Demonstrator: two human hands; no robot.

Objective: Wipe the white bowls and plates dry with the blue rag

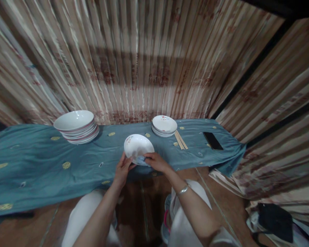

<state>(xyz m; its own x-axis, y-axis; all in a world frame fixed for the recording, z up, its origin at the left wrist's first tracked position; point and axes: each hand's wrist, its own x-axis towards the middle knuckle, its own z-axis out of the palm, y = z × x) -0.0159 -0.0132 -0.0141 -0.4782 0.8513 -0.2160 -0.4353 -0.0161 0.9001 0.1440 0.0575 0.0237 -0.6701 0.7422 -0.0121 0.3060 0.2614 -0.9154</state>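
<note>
A white plate (137, 143) with a small floral print near its rim is tilted up in front of me, above the near edge of the cloth-covered table. My left hand (123, 168) grips its lower left rim, fingers closed around the edge. My right hand (156, 162) is at its lower right, fingers pinched on a small bluish cloth (141, 160) that lies against the plate's inner face. The fingers partly cover this cloth, so its full shape is hidden. Just beyond, to the right, stands a stack of similar floral plates (164, 124).
At the left is a stack of large white bowls (76, 125) with reddish rims. Wooden chopsticks (180, 140) lie beside the plate stack, and a black phone (213, 141) farther right. A blue-green tablecloth (84, 157) covers the table; pleated curtains (144, 68) hang behind.
</note>
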